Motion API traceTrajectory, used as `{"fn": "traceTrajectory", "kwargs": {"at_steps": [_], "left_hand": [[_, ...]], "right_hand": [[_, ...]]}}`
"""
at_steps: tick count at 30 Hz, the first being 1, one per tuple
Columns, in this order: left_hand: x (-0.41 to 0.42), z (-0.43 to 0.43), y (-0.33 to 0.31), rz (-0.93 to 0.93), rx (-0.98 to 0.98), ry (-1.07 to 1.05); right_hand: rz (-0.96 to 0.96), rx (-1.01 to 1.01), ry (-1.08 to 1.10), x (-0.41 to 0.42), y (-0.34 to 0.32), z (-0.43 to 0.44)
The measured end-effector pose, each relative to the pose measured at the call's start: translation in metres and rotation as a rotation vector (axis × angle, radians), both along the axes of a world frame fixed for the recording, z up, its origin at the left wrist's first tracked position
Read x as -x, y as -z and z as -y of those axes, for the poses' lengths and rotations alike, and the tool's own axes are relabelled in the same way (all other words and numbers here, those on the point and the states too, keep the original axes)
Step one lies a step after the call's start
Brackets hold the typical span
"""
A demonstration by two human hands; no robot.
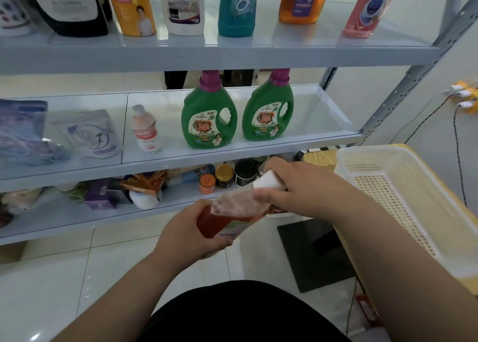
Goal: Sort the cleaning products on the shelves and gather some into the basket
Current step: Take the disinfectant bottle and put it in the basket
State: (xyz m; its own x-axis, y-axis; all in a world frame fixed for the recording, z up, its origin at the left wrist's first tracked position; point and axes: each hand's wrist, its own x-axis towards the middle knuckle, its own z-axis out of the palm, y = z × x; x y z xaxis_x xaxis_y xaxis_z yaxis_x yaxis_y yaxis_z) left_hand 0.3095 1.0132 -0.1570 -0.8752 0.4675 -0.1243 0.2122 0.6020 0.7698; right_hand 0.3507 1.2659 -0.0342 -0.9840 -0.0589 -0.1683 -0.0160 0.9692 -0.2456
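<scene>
I hold a bottle of red liquid [227,216] tilted in front of the lowest shelf. My left hand [186,229] grips its base. My right hand [297,186] is closed around its neck and white cap [267,181]. A pale yellow perforated basket [403,199] sits to the right with nothing visible in it. On the middle shelf [232,152] stand two green detergent jugs [209,116] [269,111], a small pink bottle [146,130] and refill pouches [88,134]. The top shelf [207,54] carries several bottles in a row.
The lowest shelf holds jars [224,176], boxes [144,183] and a white tub. The basket rests on a yellow table [320,158] at the right. A dark mat [315,253] lies on the tiled floor. Cables and a power strip [465,98] run along the right wall.
</scene>
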Motion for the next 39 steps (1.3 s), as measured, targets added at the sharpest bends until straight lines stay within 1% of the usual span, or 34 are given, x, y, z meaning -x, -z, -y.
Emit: {"fn": "traceTrajectory", "kwargs": {"at_steps": [1, 2, 5, 6, 7, 9, 10, 12, 14, 15, 18, 19, 21, 23, 24, 26, 28, 29, 30, 33, 37, 39], "left_hand": [[0.000, 0.000, 0.000, 0.000, -0.005, 0.005], [-0.001, 0.000, 0.000, 0.000, -0.012, 0.008], [-0.001, -0.002, 0.000, 0.005, -0.009, 0.005], [-0.001, -0.003, 0.000, 0.006, -0.008, 0.001], [-0.001, -0.004, -0.001, 0.004, -0.008, -0.002], [0.000, -0.006, -0.001, 0.000, -0.009, 0.004], [0.000, -0.007, -0.001, 0.000, -0.009, 0.007], [0.001, -0.009, -0.001, 0.004, -0.008, 0.004], [0.002, -0.013, 0.000, 0.011, -0.006, -0.007], [0.003, -0.014, 0.000, 0.017, -0.007, -0.014], [0.005, -0.020, 0.001, 0.014, 0.000, -0.009], [0.006, -0.022, 0.001, 0.006, 0.002, -0.002], [0.007, -0.026, 0.000, -0.008, -0.002, 0.001], [0.009, -0.030, 0.000, -0.010, -0.007, -0.011], [0.009, -0.032, 0.000, -0.008, -0.009, -0.020], [0.010, -0.037, -0.002, -0.010, -0.007, -0.026], [0.011, -0.041, -0.004, -0.015, -0.007, -0.014], [0.012, -0.043, -0.005, -0.013, -0.012, -0.012], [0.013, -0.045, -0.005, -0.007, -0.020, -0.016], [0.014, -0.048, -0.002, 0.024, -0.051, -0.040], [0.014, -0.051, 0.003, 0.054, -0.126, -0.076], [0.014, -0.051, 0.006, 0.061, -0.148, -0.087]], "right_hand": [[-0.034, -0.023, -0.002, 0.000, 0.001, 0.000], [-0.056, -0.006, -0.027, 0.000, 0.001, 0.000], [-0.001, 0.159, -0.130, -0.005, -0.006, -0.004], [0.016, 0.173, -0.117, -0.005, -0.006, -0.004], [0.019, 0.148, -0.067, -0.005, -0.006, -0.003], [-0.013, 0.034, 0.030, -0.002, -0.001, -0.003], [-0.044, 0.003, 0.035, -0.001, 0.001, -0.005], [-0.068, 0.055, -0.028, -0.002, 0.001, -0.010], [-0.027, 0.150, -0.089, -0.003, -0.004, -0.016], [-0.014, 0.163, -0.086, -0.003, -0.005, -0.018], [-0.021, 0.029, 0.032, 0.003, -0.002, -0.020], [-0.053, 0.002, 0.025, 0.005, -0.001, -0.021], [-0.082, 0.074, -0.031, 0.005, -0.002, -0.025], [-0.058, 0.155, -0.079, 0.005, -0.006, -0.030], [-0.048, 0.141, -0.065, 0.005, -0.007, -0.032], [-0.035, 0.014, 0.014, 0.009, -0.005, -0.034], [-0.079, -0.093, 0.029, 0.014, -0.002, -0.037], [-0.108, -0.076, 0.008, 0.015, -0.002, -0.039], [-0.120, -0.014, -0.011, 0.014, -0.004, -0.042], [-0.092, 0.232, -0.054, 0.010, -0.011, -0.056], [-0.112, 0.574, 0.017, 0.006, -0.013, -0.075], [-0.115, 0.629, 0.053, 0.006, -0.011, -0.083]]}}
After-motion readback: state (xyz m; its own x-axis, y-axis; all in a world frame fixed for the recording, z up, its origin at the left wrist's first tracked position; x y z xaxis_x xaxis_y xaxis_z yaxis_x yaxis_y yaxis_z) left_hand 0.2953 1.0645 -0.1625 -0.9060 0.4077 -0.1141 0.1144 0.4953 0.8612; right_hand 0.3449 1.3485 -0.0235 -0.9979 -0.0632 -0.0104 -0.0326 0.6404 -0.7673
